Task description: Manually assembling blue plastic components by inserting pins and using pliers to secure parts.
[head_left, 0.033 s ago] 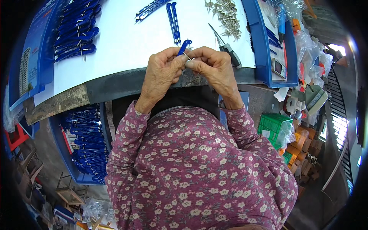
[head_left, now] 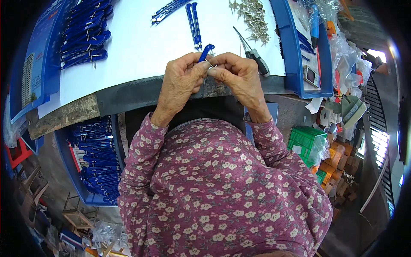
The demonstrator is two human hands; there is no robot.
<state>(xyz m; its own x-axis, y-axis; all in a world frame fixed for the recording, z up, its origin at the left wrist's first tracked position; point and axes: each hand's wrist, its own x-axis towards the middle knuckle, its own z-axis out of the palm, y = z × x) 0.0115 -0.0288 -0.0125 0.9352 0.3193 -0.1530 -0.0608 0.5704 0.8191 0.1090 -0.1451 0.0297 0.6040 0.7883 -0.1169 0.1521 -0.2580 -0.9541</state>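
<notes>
At the table's near edge my left hand (head_left: 180, 83) is closed on a slim blue handle piece (head_left: 206, 53), whose rounded end points away from me. My right hand (head_left: 240, 78) meets it from the right, thumb and forefinger pinching a small thin metal part (head_left: 212, 64) against the blue piece. The fingertips hide how the two parts join. Just beyond my hands lies a pair of blue slotted handles (head_left: 194, 25). To the right rests a pointed tool with a grey and black grip (head_left: 258, 61), and farther off is a heap of small metal parts (head_left: 255, 21).
Many blue handle pieces (head_left: 87, 36) are piled at the left on the white table sheet (head_left: 132, 51). A blue tray (head_left: 294, 83) holding odds and ends borders the right side. Below the table at left stands a blue bin (head_left: 64, 147) full of blue pieces; a green crate (head_left: 305, 143) is at right.
</notes>
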